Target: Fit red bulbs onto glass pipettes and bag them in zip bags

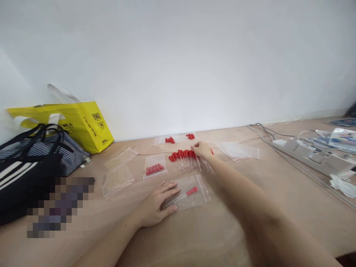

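Observation:
My left hand (155,204) lies with its fingers apart on the left edge of a clear zip bag (198,202). Inside that bag is one dropper (192,191) with a red rubber bulb and a clear stem. My right hand (203,149) is closed in a pinch at the red bulb of a dropper, over a fanned pile of droppers (182,157). The right hand and forearm hide part of the pile. To the left of the pile, another zip bag (147,157) holds several droppers with their bulbs toward me.
Farther back lie filled bags of droppers (169,140). Flat clear bags lie left (118,178) and right (236,150). A power strip (306,154) with cables stands on the right. A yellow bag (94,128) and a striped bag (66,154) sit on the left.

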A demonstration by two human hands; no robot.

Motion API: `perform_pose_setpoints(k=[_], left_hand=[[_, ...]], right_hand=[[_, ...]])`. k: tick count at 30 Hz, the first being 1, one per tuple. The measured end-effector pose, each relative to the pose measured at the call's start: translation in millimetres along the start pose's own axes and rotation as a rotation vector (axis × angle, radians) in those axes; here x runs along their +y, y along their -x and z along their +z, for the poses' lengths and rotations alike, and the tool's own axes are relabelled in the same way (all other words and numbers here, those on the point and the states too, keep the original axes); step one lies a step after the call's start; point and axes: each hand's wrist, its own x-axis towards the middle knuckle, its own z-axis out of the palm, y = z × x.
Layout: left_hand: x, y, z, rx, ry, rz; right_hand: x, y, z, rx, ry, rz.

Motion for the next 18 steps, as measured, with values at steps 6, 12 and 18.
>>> perform_pose_setpoints(k=[6,12,18], left_hand=[[2.0,0.3,-0.9,0.007,-0.003,-0.014],[4.9,-0.9,-1.0,0.005,0.008,-0.04],[4.8,0.0,-0.3,-0.009,0.017,-0.089]], right_hand=[[15.9,25.9,-44.0,0.045,-0.321,-0.009],[49.0,84.9,-55.4,0.058,-0.721,0.099],[51.7,104.1,-40.9,0.002,-1.021,0.244]])
